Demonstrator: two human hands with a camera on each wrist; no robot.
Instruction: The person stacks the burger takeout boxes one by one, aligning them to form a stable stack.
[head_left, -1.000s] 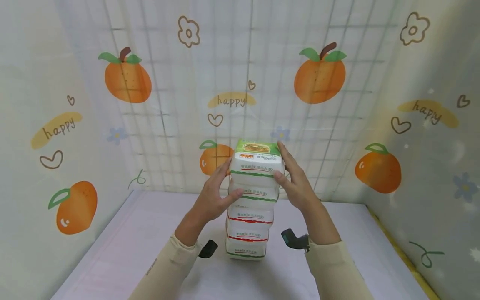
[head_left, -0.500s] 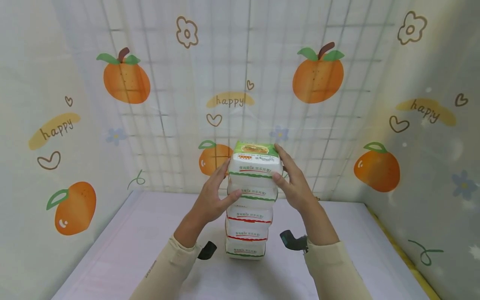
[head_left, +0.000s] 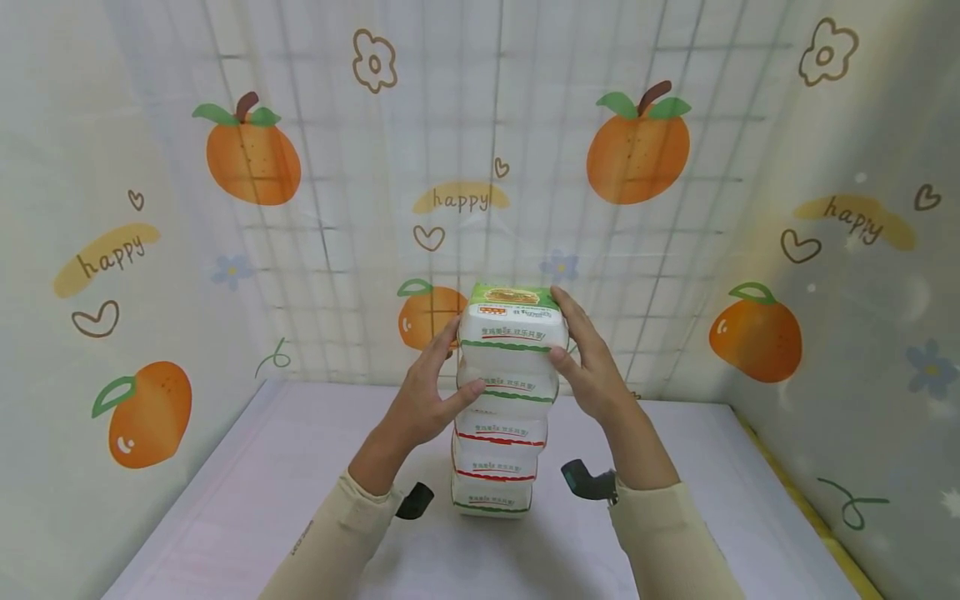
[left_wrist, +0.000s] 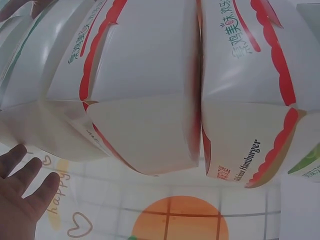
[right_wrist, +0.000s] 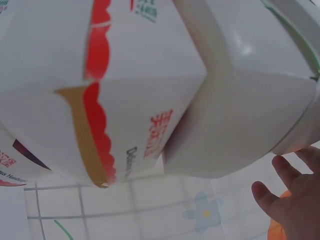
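Note:
A leaning stack of white hamburger boxes stands in the middle of the head view. The top box [head_left: 513, 333] has a green lid with a burger picture. Below it come a green-edged box [head_left: 525, 408], a red-edged box [head_left: 502, 432], another red-edged box [head_left: 501, 468] and a green-edged bottom box [head_left: 491, 503]. My left hand [head_left: 426, 398] rests against the left side of the upper boxes, thumb on the second one's front. My right hand [head_left: 598, 377] touches the top box's right side, thumb at its front corner. Both hands' fingers look fairly straight in the wrist views.
The stack stands on a pale table [head_left: 322, 442] with a yellow strip [head_left: 810, 512] along its right edge. Behind and at both sides hangs a curtain [head_left: 360, 142] printed with oranges, over a wire grid. Black wrist devices [head_left: 588, 482] sit at the sleeves.
The hands and the stack stay in place; only a very slight shift of the head view shows.

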